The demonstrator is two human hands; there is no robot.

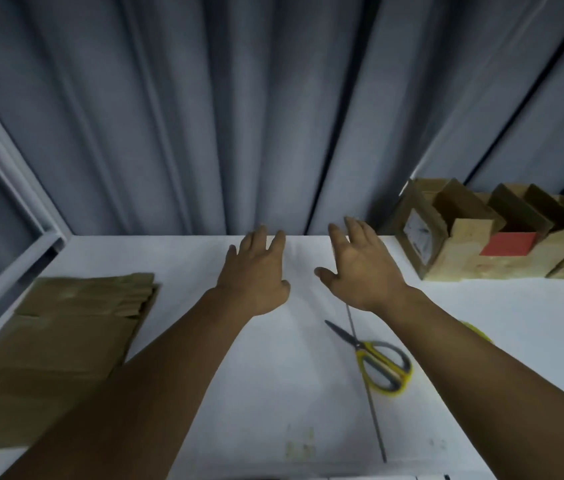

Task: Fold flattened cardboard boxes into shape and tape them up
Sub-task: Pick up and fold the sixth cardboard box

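A stack of flattened brown cardboard boxes [62, 344] lies at the left of the white table [273, 393]. Folded-up cardboard boxes [502, 244] stand in a row at the back right, one with a red patch on its flap. My left hand [256, 271] and my right hand [360, 268] are stretched out side by side over the middle of the table, fingers straight and spread, holding nothing. Yellow-handled scissors [374, 358] lie below my right hand. A yellow edge [478, 332] peeks out behind my right forearm; what it belongs to is hidden.
A grey curtain [273, 116] hangs right behind the table's far edge. A window frame [7, 188] runs along the left. A thin dark line [367, 386] crosses the tabletop under the scissors.
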